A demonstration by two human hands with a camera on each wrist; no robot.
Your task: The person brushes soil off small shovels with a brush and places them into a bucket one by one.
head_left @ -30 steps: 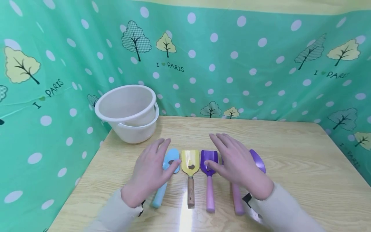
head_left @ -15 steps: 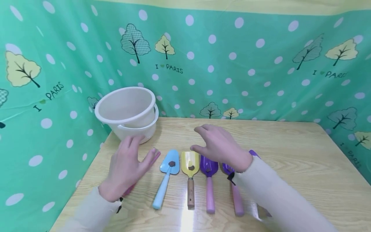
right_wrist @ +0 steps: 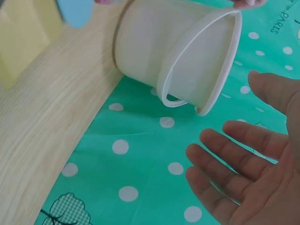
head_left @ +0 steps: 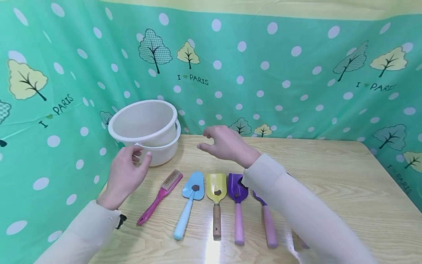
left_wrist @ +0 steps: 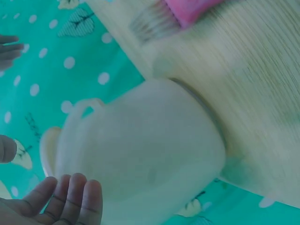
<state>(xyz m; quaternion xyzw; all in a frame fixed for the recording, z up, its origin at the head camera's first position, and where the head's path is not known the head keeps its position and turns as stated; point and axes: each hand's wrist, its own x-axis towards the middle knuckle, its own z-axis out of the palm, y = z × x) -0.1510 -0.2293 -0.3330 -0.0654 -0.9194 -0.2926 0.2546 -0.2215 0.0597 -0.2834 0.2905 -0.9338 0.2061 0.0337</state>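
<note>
A white bucket [head_left: 160, 155] with a white carrying handle [head_left: 165, 145] stands upright at the table's back left corner. My left hand [head_left: 126, 174] is at its front left, fingers loosely bent and holding nothing; in the head view its fingertips overlap the bucket's wall. To the right of the bucket hovers my right hand [head_left: 228, 146], palm turned toward it and thumb apart, with nothing in it. The right wrist view shows the relaxed fingers [right_wrist: 243, 159] of that hand a short way from the rim, and part of the left hand at the bucket's far side.
In a row lie a pink brush [head_left: 160, 193], a light blue trowel [head_left: 185, 216], a yellow scoop [head_left: 212, 181] with a wooden handle, a purple scoop [head_left: 239, 220] and a pink-handled tool [head_left: 269, 225]. The right sleeve [head_left: 296, 198] partly covers the row's right end. A green curtain [head_left: 280, 99] hangs behind.
Both hands have moved from above the row of tools toward the bucket, the left hand leftward and the right hand leftward and back. The brush has come into view. The tools lie as before.
</note>
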